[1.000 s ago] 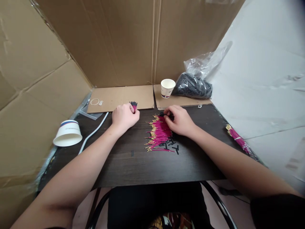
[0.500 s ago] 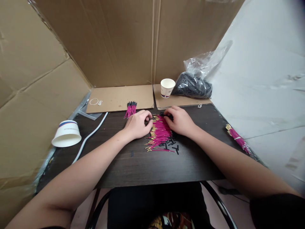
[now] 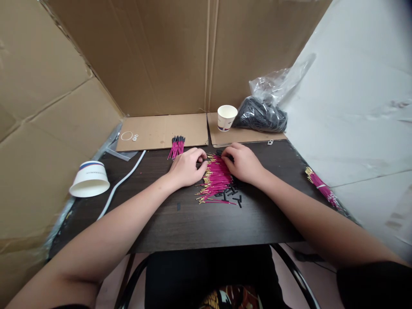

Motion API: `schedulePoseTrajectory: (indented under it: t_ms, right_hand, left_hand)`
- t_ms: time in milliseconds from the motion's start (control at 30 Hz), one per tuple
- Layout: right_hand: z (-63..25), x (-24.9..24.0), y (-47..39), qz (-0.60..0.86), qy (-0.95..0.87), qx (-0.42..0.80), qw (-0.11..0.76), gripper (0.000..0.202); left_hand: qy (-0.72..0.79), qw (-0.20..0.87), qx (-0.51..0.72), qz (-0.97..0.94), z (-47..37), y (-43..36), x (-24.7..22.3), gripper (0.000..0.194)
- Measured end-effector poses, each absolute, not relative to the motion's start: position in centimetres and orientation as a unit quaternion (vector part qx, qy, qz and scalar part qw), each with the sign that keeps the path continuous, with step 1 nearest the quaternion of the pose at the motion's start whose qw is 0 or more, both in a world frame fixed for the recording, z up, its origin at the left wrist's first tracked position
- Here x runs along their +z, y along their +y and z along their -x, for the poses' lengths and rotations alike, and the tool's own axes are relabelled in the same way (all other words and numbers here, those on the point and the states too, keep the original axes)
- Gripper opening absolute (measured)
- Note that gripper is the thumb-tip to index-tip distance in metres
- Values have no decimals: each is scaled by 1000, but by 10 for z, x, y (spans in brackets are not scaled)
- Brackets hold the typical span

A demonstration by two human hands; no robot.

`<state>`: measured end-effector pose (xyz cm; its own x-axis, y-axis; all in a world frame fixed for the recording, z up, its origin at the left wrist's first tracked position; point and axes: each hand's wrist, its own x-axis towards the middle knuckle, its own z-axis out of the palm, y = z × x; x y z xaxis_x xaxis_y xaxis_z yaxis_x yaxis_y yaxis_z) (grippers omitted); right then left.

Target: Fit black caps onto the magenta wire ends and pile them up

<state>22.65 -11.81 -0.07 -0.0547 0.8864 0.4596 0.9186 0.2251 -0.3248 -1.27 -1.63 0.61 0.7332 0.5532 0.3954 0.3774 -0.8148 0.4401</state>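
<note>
A pile of magenta wires (image 3: pixel 219 174) with gold terminals at their left ends lies between my two hands. My left hand (image 3: pixel 189 167) rests at the pile's left edge, thumb and fingers curled together near the gold ends. Over the upper right of the wires is my right hand (image 3: pixel 243 163), its thumb and forefinger pinched. What either hand holds is too small or hidden to make out. Short black sleeves (image 3: pixel 225 195) are scattered at the lower right of the pile. Just beyond my left hand, a group of magenta wires with black sleeves (image 3: pixel 177 147) lies with its sleeved ends on cardboard.
A paper cup (image 3: pixel 227 118) stands by a clear bag of black pieces (image 3: pixel 260 113) at the back. Another paper cup (image 3: pixel 90 178) sits upside down at left, beside a pale cable (image 3: pixel 124 180). A tied wire bundle (image 3: pixel 322 187) lies at the right edge. Cardboard walls (image 3: pixel 161 56) enclose the table.
Both hands stay in nearly the same place, with only slight finger movement. The whole view has shifted very slightly.
</note>
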Motion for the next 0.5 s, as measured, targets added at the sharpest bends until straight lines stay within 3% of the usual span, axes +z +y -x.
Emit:
schedulePoseTrajectory:
  t_ms: [267, 500]
  right_hand:
    - [-223, -2, -118, 643, -726, -36, 240, 13]
    - [-225, -5, -115, 652, -712, -27, 259, 12]
  left_hand:
    - [257, 169, 263, -914, 13, -17, 6, 12]
    - [261, 173, 267, -912, 12, -16, 6, 11]
